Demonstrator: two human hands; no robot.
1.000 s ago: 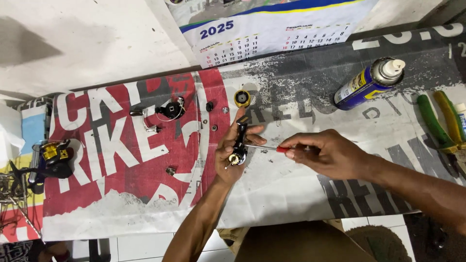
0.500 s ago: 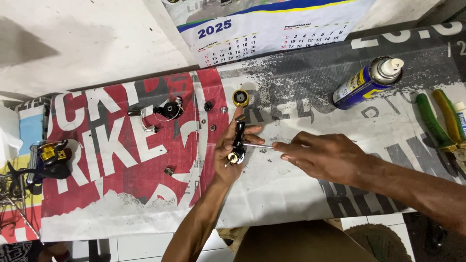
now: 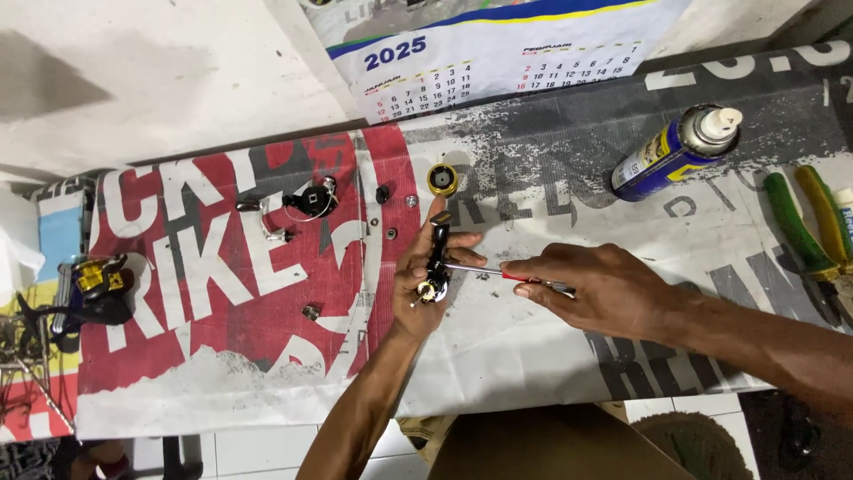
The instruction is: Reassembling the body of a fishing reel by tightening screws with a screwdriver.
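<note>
Screwdriver (image 3: 498,274) lies crosswise, tip toward upright reel part (image 3: 437,258).

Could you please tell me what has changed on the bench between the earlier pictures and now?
Very little. The right hand still holds the red-handled screwdriver with its tip at the small black part gripped in the left hand. Nothing was picked up or released. The spray can, pliers and loose parts stayed put.
</note>
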